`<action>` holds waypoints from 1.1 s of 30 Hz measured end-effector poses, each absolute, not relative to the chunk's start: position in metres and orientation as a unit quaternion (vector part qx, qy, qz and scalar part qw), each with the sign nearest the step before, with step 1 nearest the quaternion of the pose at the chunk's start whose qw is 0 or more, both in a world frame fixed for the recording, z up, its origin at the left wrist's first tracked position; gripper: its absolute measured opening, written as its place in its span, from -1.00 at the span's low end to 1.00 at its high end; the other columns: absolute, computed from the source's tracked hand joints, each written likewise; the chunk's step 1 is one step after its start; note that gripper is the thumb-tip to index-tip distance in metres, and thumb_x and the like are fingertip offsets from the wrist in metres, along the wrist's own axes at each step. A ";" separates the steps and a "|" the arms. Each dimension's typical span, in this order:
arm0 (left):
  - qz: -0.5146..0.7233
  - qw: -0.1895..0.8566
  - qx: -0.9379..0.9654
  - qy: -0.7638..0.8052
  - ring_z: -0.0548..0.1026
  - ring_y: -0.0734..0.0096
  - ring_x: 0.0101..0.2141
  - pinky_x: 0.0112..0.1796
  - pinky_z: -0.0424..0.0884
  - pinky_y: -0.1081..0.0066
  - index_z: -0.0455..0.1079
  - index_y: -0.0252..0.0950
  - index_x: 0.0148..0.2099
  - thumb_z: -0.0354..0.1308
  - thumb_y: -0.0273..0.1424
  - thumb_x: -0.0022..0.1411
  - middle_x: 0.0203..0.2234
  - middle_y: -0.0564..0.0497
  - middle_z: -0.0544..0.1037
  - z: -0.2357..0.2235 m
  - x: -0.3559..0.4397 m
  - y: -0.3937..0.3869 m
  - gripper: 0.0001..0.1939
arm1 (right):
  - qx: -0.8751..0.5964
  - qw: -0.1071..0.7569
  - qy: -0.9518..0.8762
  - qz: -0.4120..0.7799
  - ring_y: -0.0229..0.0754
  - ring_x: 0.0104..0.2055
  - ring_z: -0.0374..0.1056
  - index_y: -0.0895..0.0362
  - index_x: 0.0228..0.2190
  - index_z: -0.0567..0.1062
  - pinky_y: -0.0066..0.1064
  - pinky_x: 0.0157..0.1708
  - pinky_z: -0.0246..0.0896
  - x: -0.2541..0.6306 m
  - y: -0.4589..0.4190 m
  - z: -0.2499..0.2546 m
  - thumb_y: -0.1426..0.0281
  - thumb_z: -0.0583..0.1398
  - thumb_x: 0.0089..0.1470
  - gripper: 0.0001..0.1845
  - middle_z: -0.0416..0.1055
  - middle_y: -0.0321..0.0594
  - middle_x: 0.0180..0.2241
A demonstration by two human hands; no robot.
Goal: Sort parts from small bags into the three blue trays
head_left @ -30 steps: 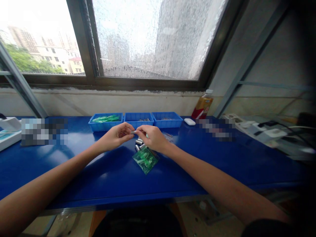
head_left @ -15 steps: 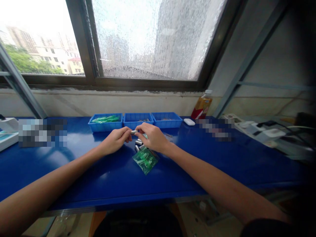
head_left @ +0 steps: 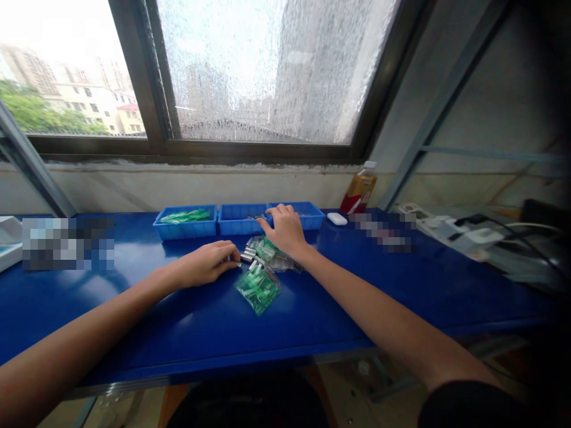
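Note:
My left hand [head_left: 209,263] rests on the blue table [head_left: 134,309], fingers curled, fingertips at several small silver cylinders [head_left: 246,256]. What it grips, if anything, is hidden. My right hand [head_left: 282,227] reaches forward over the rim of the middle blue bin [head_left: 232,226], fingers bent down towards small metal parts inside. A clear bag of green parts [head_left: 257,288] lies in front of the cylinders. A second clear bag [head_left: 267,252] lies just under my right wrist.
Three blue bins line the back of the table: the left one [head_left: 185,221] holds green parts, the right one [head_left: 312,217] sits beside my right hand. A white oval object [head_left: 336,219] and a bottle [head_left: 357,190] stand further right. Cables and white devices [head_left: 464,235] crowd the far right.
My hands were together, pinching a small silver piece between them. They have parted: the left dropped to the table by the cylinders, the right reached forward to the middle bin.

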State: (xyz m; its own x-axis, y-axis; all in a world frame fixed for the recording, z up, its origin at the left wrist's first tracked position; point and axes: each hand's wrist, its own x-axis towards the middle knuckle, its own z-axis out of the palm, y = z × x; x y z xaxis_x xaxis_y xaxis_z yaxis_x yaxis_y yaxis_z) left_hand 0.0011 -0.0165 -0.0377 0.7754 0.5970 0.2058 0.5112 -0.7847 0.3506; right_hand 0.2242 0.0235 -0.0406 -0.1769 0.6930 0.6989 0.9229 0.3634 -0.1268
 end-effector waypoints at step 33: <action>0.348 0.114 0.841 0.399 0.39 0.46 -0.51 -0.42 0.28 0.47 0.25 -0.31 -0.28 -0.20 -0.30 0.31 -0.53 0.04 0.43 -0.039 0.007 -0.016 -0.73 | -0.350 0.344 -0.870 -0.044 -0.18 -0.26 0.26 0.16 -0.22 0.33 -0.35 -0.23 0.12 0.190 -0.022 -0.034 0.33 0.15 0.04 -0.76 0.37 -0.17 -0.32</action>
State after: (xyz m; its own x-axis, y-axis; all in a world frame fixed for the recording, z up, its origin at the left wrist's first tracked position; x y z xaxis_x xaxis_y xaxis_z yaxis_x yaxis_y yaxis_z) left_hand 0.0069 -0.0157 -0.0392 0.4393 0.7495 0.4952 0.5913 -0.6562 0.4688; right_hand 0.1897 -0.0224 -0.0343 -0.5192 0.5784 0.6292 0.6396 0.7513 -0.1629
